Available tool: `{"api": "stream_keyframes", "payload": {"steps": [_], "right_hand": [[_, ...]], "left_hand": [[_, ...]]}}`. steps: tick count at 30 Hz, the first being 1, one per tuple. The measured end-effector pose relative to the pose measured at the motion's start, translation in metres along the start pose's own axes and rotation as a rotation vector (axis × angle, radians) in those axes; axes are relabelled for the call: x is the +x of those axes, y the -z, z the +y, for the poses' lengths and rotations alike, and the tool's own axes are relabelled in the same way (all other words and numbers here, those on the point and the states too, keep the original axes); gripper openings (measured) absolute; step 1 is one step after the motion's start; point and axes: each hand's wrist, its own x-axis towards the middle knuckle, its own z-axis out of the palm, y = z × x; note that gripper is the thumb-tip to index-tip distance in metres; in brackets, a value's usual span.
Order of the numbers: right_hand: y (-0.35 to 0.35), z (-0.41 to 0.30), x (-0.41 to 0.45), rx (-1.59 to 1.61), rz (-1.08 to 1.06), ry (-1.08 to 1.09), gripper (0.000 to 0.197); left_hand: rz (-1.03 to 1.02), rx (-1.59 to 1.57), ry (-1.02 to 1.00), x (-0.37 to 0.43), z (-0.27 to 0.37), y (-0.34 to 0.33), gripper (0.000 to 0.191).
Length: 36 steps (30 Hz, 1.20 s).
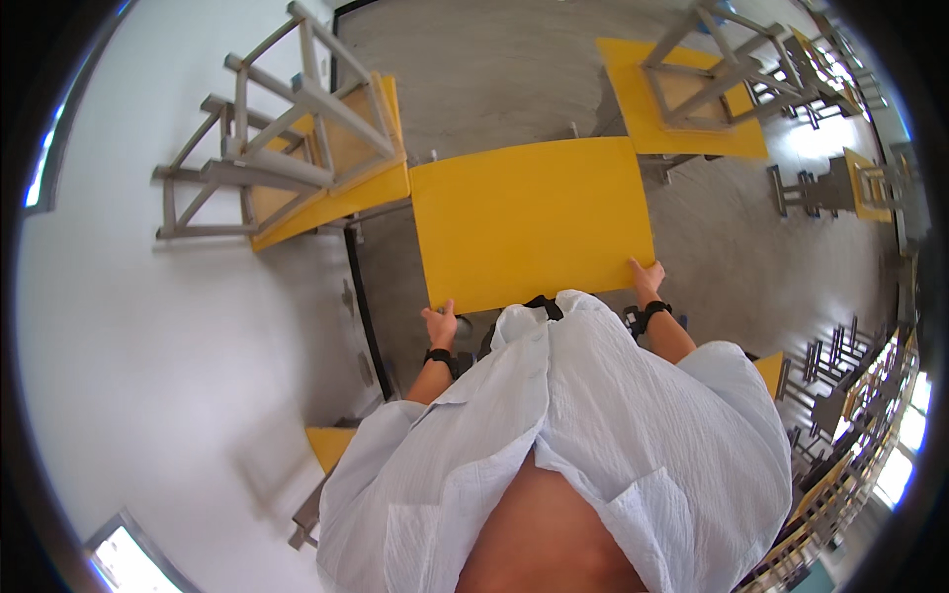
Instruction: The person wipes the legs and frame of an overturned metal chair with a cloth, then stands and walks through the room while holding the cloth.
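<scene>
A rectangular yellow tabletop (530,222) lies directly before my body. At its near left corner, my left hand (441,325) grips the edge, the thumb on top and the fingers mostly hidden. My right hand (647,279) holds the right edge close to the near right corner, its thumb over the surface. Both wrists wear black bands. The table's legs are largely hidden beneath the top.
To the left, a yellow table (371,194) bears upturned stools (311,111) beside a white wall (148,311). Another yellow table (630,96) at the upper right carries an upturned stool (712,74). More tables and stools stand farther right on the grey floor (712,252).
</scene>
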Motion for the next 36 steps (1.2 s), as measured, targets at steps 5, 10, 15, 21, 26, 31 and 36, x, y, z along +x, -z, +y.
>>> {"api": "stream_keyframes", "payload": {"steps": [5, 10, 15, 21, 26, 31, 36], "right_hand": [[-0.040, -0.017, 0.001, -0.067, 0.380, -0.069, 0.081], [-0.036, -0.052, -0.003, 0.462, -0.382, -0.360, 0.084], [-0.016, -0.075, 0.009, 0.338, -0.628, -0.209, 0.079], [-0.012, -0.095, 0.050, 0.296, -0.822, -0.189, 0.074], [-0.011, -0.137, 0.081, 0.188, -0.956, -0.133, 0.065], [-0.031, -0.156, 0.117, 0.236, -1.095, -0.111, 0.065], [-0.057, -0.203, 0.145, 0.236, -1.150, -0.019, 0.065]], "left_hand": [[0.050, -0.093, -0.047, 0.006, 0.017, -0.004, 0.067], [0.120, -0.235, -0.041, 0.039, 0.027, -0.023, 0.072], [0.181, -0.338, -0.006, 0.045, 0.065, -0.029, 0.078], [-0.064, -0.111, 0.205, 0.058, 0.115, -0.016, 0.082], [0.038, -0.524, 0.148, 0.092, 0.115, -0.053, 0.082], [-0.162, -0.306, -0.061, 0.068, 0.165, -0.058, 0.070], [0.002, -0.272, -0.083, 0.056, 0.124, -0.074, 0.055]]}}
